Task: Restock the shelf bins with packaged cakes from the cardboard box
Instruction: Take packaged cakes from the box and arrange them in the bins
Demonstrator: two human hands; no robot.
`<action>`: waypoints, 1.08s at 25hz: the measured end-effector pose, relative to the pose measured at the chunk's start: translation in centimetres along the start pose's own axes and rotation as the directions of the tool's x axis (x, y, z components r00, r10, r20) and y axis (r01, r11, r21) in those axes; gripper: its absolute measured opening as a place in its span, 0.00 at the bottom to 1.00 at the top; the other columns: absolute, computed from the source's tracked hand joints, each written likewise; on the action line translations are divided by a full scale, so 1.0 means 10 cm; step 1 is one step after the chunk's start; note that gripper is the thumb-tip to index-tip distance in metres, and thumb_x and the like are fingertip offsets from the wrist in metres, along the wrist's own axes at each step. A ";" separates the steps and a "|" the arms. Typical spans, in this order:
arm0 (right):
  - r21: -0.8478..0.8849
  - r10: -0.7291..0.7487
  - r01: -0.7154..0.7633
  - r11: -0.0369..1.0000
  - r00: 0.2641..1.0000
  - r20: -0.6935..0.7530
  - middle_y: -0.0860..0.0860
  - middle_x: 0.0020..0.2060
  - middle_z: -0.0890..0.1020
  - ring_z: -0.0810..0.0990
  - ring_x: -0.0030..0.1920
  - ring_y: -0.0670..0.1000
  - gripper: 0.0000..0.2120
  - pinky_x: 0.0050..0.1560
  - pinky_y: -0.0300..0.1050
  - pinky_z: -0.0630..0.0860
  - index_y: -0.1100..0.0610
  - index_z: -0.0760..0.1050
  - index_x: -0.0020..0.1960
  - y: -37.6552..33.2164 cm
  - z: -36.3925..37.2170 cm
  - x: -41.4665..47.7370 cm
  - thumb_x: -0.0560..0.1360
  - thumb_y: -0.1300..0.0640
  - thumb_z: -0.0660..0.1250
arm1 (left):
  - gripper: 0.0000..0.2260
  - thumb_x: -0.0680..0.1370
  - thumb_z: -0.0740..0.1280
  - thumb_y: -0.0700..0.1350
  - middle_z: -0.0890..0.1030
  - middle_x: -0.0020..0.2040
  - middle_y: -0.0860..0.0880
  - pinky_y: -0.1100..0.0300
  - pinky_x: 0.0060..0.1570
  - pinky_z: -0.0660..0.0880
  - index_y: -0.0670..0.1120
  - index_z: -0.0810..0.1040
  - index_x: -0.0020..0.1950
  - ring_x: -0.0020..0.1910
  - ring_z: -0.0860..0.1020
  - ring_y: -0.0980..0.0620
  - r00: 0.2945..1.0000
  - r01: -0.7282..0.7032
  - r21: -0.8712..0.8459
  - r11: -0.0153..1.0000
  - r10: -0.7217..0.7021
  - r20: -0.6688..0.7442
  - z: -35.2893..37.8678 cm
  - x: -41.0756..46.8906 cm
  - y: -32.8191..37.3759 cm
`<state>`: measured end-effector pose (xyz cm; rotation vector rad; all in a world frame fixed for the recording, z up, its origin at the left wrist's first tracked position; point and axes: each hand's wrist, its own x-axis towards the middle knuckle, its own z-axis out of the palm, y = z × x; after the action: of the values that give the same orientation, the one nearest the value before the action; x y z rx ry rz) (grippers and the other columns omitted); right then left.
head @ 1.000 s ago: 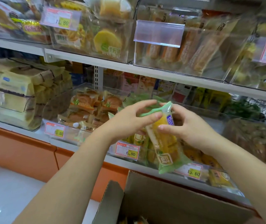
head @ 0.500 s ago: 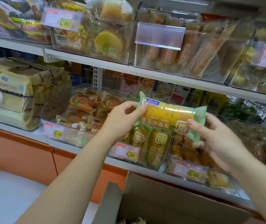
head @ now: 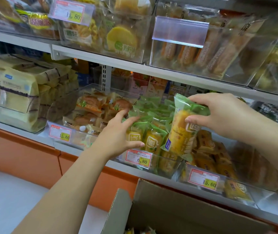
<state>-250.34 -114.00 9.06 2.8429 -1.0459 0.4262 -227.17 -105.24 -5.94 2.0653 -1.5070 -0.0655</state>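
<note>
On the lower shelf, straight ahead of me, sits a clear plastic bin [head: 172, 168] packed with green-wrapped yellow cakes standing on end. A red-bordered price tag [head: 138, 158] reading 6.80 is clipped to its front wall.

My right hand [head: 219, 114] grasps one packaged cake [head: 180, 130] from above, fingers over the upper part of the wrapper and thumb pressed on its front. The cake hangs nearly upright, tilted a little, its crimped green top pointing up and its lower end reaching down to the right front corner of the bin, in front of the cakes already there.

My left hand [head: 119, 134] holds nothing. Its fingers are spread and rest on the tops of the cakes at the bin's left side, with the thumb lying low against the front row, just above the price tag.

Left of this bin is another clear bin [head: 64, 107] of round orange-labelled buns, tagged 15.60. Right of it is a bin [head: 260, 193] of darker yellow packets, also tagged 15.60. Pale yellow wrapped loaves [head: 14, 92] fill the far left of the shelf. Above, the upper shelf [head: 135, 65] carries more clear bins of baked goods.

At the bottom edge, the open cardboard box [head: 168, 211] stands just below the shelf, its flaps raised; a few wrappers show inside at the very bottom of the view.
</note>
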 end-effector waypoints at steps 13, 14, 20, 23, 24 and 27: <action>0.060 0.122 -0.118 0.991 0.990 -0.066 0.49 0.59 0.76 0.77 0.51 0.50 0.23 0.44 0.43 0.73 0.48 0.66 0.68 0.01 0.41 0.00 0.77 0.43 0.63 | 0.38 0.68 0.59 0.75 0.53 0.80 0.53 0.31 0.73 0.42 0.67 0.56 0.75 0.79 0.45 0.47 0.982 -0.125 0.282 0.951 0.159 -0.099 0.05 0.10 0.21; 0.147 0.144 -0.133 0.980 0.987 -0.068 0.49 0.57 0.76 0.77 0.48 0.48 0.22 0.42 0.41 0.72 0.48 0.67 0.68 0.04 0.38 0.01 0.76 0.44 0.65 | 0.36 0.69 0.58 0.75 0.55 0.80 0.54 0.28 0.71 0.41 0.68 0.55 0.75 0.79 0.46 0.48 0.980 -0.153 0.321 0.935 0.184 -0.069 0.08 0.11 0.30; 0.459 0.174 -0.030 0.888 0.946 -0.274 0.48 0.57 0.78 0.79 0.54 0.50 0.19 0.55 0.55 0.79 0.45 0.72 0.66 0.24 0.30 -0.02 0.76 0.51 0.69 | 0.25 0.73 0.61 0.70 0.68 0.71 0.58 0.37 0.70 0.51 0.67 0.68 0.69 0.72 0.64 0.53 0.990 -0.118 0.313 0.942 0.137 -0.039 0.14 0.21 0.32; 0.524 0.154 0.035 0.851 0.937 -0.313 0.47 0.55 0.78 0.80 0.53 0.49 0.17 0.55 0.55 0.79 0.41 0.72 0.64 0.25 0.45 -0.08 0.76 0.51 0.68 | 0.24 0.73 0.63 0.69 0.68 0.71 0.57 0.43 0.67 0.56 0.66 0.70 0.68 0.71 0.64 0.53 0.991 -0.114 0.285 0.952 0.128 -0.031 0.12 0.23 0.30; 0.574 0.180 0.034 0.818 0.933 -0.312 0.47 0.55 0.79 0.80 0.53 0.49 0.16 0.53 0.54 0.79 0.39 0.72 0.62 0.26 0.46 -0.08 0.76 0.51 0.69 | 0.24 0.73 0.64 0.68 0.68 0.71 0.57 0.43 0.67 0.57 0.66 0.70 0.68 0.71 0.64 0.53 0.992 -0.113 0.262 0.958 0.124 -0.027 0.12 0.23 0.29; 0.623 0.257 0.002 0.782 0.910 -0.325 0.45 0.53 0.79 0.80 0.52 0.48 0.13 0.51 0.54 0.80 0.37 0.72 0.58 0.27 0.52 -0.08 0.77 0.51 0.68 | 0.23 0.73 0.66 0.67 0.69 0.70 0.56 0.44 0.66 0.59 0.65 0.71 0.67 0.70 0.64 0.52 0.992 -0.114 0.196 0.974 0.121 -0.021 0.12 0.22 0.28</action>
<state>-251.42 -116.47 3.77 2.9666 -1.1818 1.5496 -229.24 -108.25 -5.00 2.1097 -1.6692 0.1666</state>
